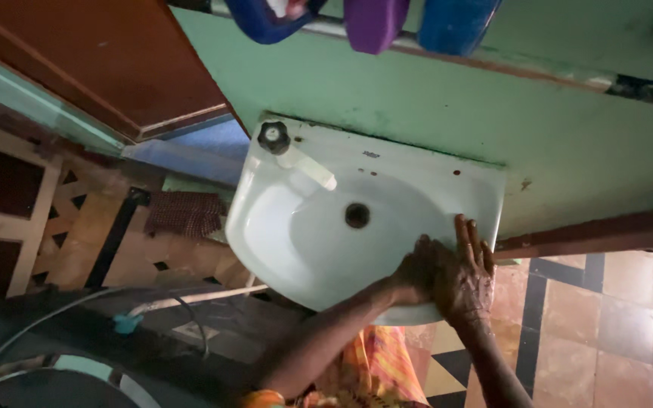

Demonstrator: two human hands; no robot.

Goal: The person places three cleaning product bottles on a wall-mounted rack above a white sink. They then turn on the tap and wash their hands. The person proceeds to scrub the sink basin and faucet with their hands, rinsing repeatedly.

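Orange striped cloth (376, 366) of the person's clothing fills the bottom edge, closest to the lens, and both forearms rise from it toward the washbasin (289, 227). Both hands meet over the basin's front right rim. The right hand (466, 279) lies on top, fingers stretched flat toward the wall and holding nothing. The left hand (416, 270) is tucked against and partly under it, so I cannot tell whether it is curled on something. Pressed together like this above the bowl, the 2 hands look as if they are being rubbed or rinsed, though no running water shows.

That basin is white ceramic, fixed to the pale green wall (493, 128), with a dark drain hole (357, 215) at its centre and 1 white tap (296, 155) with a black knob at the back left, its spout aimed into the bowl so water would fall clear of the rim.

Above, a rail (493, 57) carries blue and purple plastic items. Left of the basin stands a brown wooden door (100, 60), and a dark checked cloth (184, 213) lies on the patterned tile floor (629, 302). Hoses (77, 310) trail across the dim lower left, and the light is weak.
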